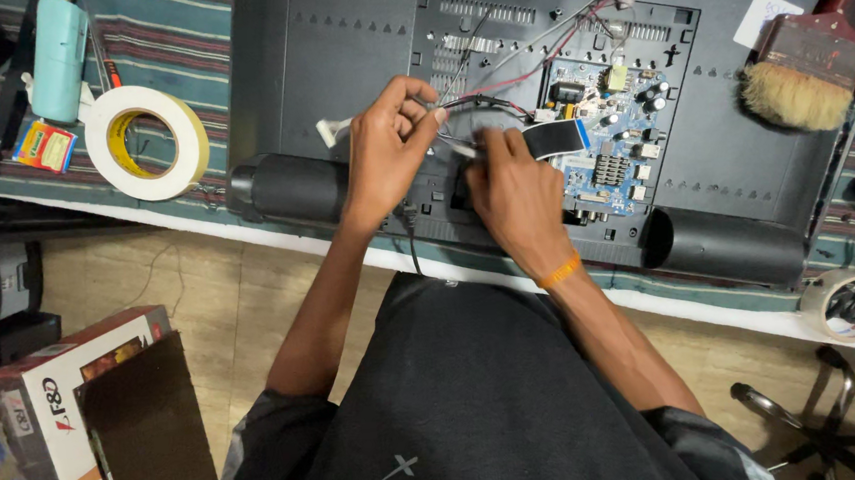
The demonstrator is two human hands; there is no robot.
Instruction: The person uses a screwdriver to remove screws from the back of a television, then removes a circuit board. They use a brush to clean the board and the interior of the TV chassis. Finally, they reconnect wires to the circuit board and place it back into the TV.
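A dark flat-panel set point(334, 56) lies face down on the bench with its back cover off, exposing a blue circuit board point(606, 132) and thin red, black and white wires point(535, 57). My left hand point(386, 153) pinches a thin wire near the board's left edge. My right hand point(510, 194), with an orange band at the wrist, holds the same bundle of thin wires beside a black flat ribbon cable point(553, 139). The fingertips of both hands nearly touch.
A roll of white tape point(147, 141) and a pale green tool point(59, 57) lie at the left. A paint brush point(799, 74) rests on the set's right side. Another tape roll point(843, 303) sits at the bench's right edge. A cardboard box point(52, 397) stands on the floor.
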